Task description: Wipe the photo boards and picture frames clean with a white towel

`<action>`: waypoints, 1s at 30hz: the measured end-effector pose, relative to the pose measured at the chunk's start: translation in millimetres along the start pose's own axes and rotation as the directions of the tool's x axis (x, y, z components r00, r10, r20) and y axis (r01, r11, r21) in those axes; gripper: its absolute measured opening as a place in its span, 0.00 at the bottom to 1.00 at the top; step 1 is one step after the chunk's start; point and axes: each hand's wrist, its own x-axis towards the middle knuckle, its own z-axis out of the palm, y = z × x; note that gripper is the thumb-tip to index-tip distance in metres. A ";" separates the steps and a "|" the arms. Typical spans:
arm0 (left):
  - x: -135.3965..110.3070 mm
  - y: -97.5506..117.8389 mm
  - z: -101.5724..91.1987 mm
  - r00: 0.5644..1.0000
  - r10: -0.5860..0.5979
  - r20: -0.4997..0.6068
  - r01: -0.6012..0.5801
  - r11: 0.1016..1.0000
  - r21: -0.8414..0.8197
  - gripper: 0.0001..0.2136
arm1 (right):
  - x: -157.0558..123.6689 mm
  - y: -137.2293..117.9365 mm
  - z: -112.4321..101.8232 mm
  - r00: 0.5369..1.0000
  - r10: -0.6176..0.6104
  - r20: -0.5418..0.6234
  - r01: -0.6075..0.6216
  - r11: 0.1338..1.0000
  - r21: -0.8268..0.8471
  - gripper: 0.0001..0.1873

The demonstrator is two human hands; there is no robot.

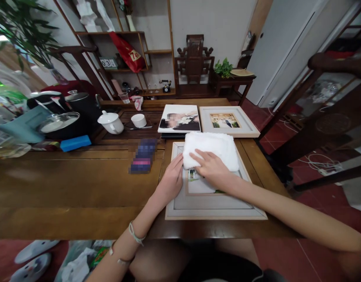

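A folded white towel (211, 149) lies over the upper part of a light grey picture frame (180, 213) on the table. My right hand (211, 168) rests flat on the towel's front left part, its fingers spread. At the frame's left edge, my left hand (172, 177) touches the border beside the towel, fingers stretched out. Below the towel, part of the framed picture (199, 186) shows; the towel and my right hand hide the rest.
Behind the frame lie a photo panel (180, 117) and another framed picture (227, 120). A blurred dark blue item (143, 156) sits to the left on the wooden table (80, 192). Farther back are a lidded white cup (110, 122), a white bowl (138, 120) and a glass-lidded pot (58, 123).
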 end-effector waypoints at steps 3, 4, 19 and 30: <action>0.1 0.7 -1.7 1.000 -0.015 0.017 0.015 1.000 0.012 0.22 | -13.7 -24.2 -9.7 0.999 -0.037 0.003 0.037 0.995 0.089 0.09; 0.1 0.9 -2.1 1.000 -0.018 0.026 0.017 1.000 0.023 0.22 | -21.6 -30.9 -14.0 0.998 -0.066 0.013 0.064 0.990 0.126 0.08; 1.0 9.0 -5.5 0.995 -0.026 0.101 0.012 0.991 0.137 0.21 | -58.5 34.8 -5.6 0.977 0.197 0.083 -0.195 0.980 -0.036 0.24; 1.8 8.4 -6.5 0.995 -0.019 0.096 0.009 0.995 0.098 0.21 | -99.9 -58.9 -70.8 0.987 -0.152 0.049 0.123 0.920 0.371 0.11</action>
